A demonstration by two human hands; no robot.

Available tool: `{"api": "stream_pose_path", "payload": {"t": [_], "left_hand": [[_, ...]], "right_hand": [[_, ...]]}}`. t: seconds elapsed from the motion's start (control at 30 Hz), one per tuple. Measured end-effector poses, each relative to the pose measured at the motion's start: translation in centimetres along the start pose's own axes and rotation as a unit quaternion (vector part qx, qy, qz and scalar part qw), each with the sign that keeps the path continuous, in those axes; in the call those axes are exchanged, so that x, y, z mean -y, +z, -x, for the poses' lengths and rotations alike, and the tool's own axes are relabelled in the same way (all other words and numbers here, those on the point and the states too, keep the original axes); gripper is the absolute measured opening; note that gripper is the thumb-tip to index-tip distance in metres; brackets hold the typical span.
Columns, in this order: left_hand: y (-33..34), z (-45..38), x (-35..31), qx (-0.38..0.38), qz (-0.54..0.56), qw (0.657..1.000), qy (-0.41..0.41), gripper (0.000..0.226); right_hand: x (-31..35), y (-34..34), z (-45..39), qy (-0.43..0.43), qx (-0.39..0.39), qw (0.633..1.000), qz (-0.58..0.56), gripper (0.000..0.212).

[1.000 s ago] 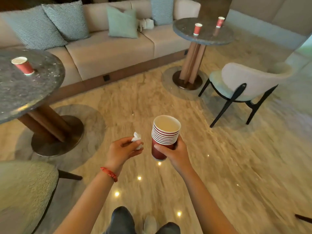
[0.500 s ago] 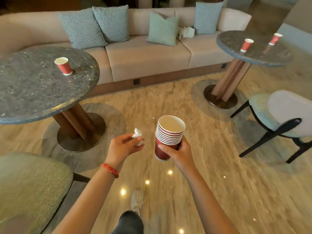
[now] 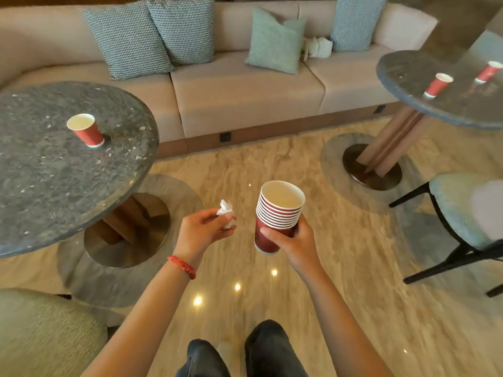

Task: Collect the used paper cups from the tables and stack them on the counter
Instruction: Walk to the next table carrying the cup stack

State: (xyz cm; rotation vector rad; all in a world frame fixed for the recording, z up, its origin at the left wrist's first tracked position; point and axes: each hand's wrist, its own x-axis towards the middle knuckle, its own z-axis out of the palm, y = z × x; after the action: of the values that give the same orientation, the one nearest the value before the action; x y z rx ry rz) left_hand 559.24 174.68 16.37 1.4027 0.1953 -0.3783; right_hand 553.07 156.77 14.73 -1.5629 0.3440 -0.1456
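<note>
My right hand (image 3: 295, 239) grips a stack of several nested red paper cups (image 3: 277, 213) in front of me, over the floor. My left hand (image 3: 202, 231) pinches a crumpled white tissue (image 3: 226, 216) just left of the stack. One red paper cup (image 3: 85, 130) stands upright on the round dark stone table (image 3: 54, 186) at my left. Two more red cups (image 3: 437, 85) (image 3: 488, 72) stand on a second round table (image 3: 402, 77) at the far right.
A beige sofa (image 3: 245, 88) with several cushions runs along the back. A pale upholstered chair (image 3: 462, 210) with black legs stands at right, and another fuzzy chair (image 3: 46, 333) at bottom left. Polished marble floor (image 3: 353, 308) lies between the tables. My legs show at the bottom.
The view has swung left and closer to the left table, so its cup sits nearer. Both hands keep the same hold on the tissue and the cup stack.
</note>
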Motion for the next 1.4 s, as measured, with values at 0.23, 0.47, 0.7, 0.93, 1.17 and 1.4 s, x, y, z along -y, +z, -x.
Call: {"api": "stream_pose_path", "payload": {"t": [0.23,0.47,0.7,0.93,1.17,1.4], "left_hand": [[2.7,-9.7,-1.9,-0.048,0.013,0.999,0.002,0.007],[5.3,-18.0,-5.4,-0.114,0.054,0.992,0.006,0.005],[4.2,-25.0,-8.4,-0.149,0.063,0.987,0.016,0.008],[0.2,-34.3,-11.5,-0.171,0.077,0.982,0.026,0.008],[-4.0,-42.4,-15.9,-0.201,0.094,0.975,0.015,0.006],[-6.5,-47.1,-18.4,-0.252,0.113,0.961,0.019,0.007]], "right_hand": [[0.2,-0.8,-12.0,0.000,0.045,0.999,0.007,0.053],[2.4,-0.7,-23.7,-0.002,0.109,0.994,0.018,0.051],[3.5,2.3,-32.9,-0.004,0.157,0.987,0.022,0.054],[4.5,9.0,-42.9,-0.011,0.182,0.983,0.027,0.058],[6.6,15.9,-51.9,-0.008,0.198,0.980,0.031,0.063],[7.4,20.8,-58.2,-0.004,0.260,0.964,0.048,0.060]]}}
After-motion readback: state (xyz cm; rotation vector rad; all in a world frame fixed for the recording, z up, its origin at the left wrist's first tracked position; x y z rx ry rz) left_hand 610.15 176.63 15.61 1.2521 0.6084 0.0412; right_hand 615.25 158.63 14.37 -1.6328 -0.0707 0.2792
